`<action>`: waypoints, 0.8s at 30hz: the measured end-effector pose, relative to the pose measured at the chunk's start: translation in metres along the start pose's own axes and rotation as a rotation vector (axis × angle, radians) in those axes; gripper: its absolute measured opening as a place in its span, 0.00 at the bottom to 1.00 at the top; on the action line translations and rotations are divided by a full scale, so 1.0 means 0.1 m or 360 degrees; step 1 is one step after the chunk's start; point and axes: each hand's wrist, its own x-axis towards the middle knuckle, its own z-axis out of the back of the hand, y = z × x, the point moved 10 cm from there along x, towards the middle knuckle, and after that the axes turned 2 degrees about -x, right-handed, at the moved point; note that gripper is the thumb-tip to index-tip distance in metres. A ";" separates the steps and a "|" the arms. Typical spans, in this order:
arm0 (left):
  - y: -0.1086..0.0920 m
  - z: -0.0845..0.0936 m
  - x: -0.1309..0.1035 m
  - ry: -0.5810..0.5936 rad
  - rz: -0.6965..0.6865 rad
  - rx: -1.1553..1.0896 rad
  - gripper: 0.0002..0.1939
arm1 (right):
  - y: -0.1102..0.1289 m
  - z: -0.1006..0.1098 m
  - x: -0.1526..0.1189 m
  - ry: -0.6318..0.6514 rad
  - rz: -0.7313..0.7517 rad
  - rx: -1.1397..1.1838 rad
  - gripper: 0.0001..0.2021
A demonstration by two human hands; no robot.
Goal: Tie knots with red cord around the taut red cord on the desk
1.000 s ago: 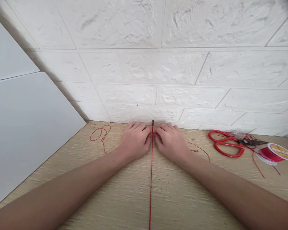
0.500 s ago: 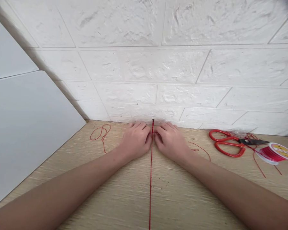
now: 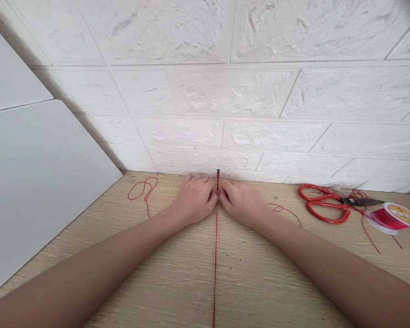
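Observation:
A red cord (image 3: 215, 264) runs taut from the bottom edge up to a small dark peg (image 3: 218, 171) at the foot of the wall. Its far end is a short knotted, braided stretch (image 3: 217, 181). My left hand (image 3: 197, 198) pinches the red string just left of this stretch, thumb and fingertips closed. From the right, my right hand (image 3: 242, 201) pinches at the same spot, its fingers curled. Both hands' fingertips nearly meet over the cord and partly hide the knot. Loose string (image 3: 145, 191) loops beyond my left wrist, and another string tail (image 3: 289, 212) lies by my right forearm.
Red-handled scissors (image 3: 328, 207) lie at the right beside a spool of red thread (image 3: 391, 218), with loose strands around them. A white brick-patterned wall (image 3: 184, 91) stands behind the wooden tabletop (image 3: 171, 273). A white panel (image 3: 44, 182) leans in at the left.
The fingertips of both hands have drawn closer together at the cord. My right hand's fingers are more curled in. The scissors and spool are unchanged.

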 end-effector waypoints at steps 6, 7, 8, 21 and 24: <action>0.00 -0.03 0.02 0.0033 -0.0032 -0.0071 0.12 | -0.01 -0.01 0.01 0.0021 -0.0036 -0.0032 0.10; 0.00 -0.04 0.02 0.0036 -0.0036 -0.0079 0.12 | -0.01 -0.01 0.01 0.0029 -0.0045 -0.0034 0.10; 0.00 -0.04 0.03 0.0040 -0.0037 -0.0084 0.11 | -0.01 -0.02 0.01 0.0036 -0.0051 -0.0034 0.10; 0.01 -0.04 0.03 0.0044 -0.0006 -0.0061 0.11 | -0.02 -0.06 0.01 0.0095 -0.0106 -0.0049 0.09; 0.01 -0.05 0.03 0.0043 -0.0003 -0.0027 0.11 | -0.02 -0.05 0.01 0.0078 -0.0097 -0.0060 0.09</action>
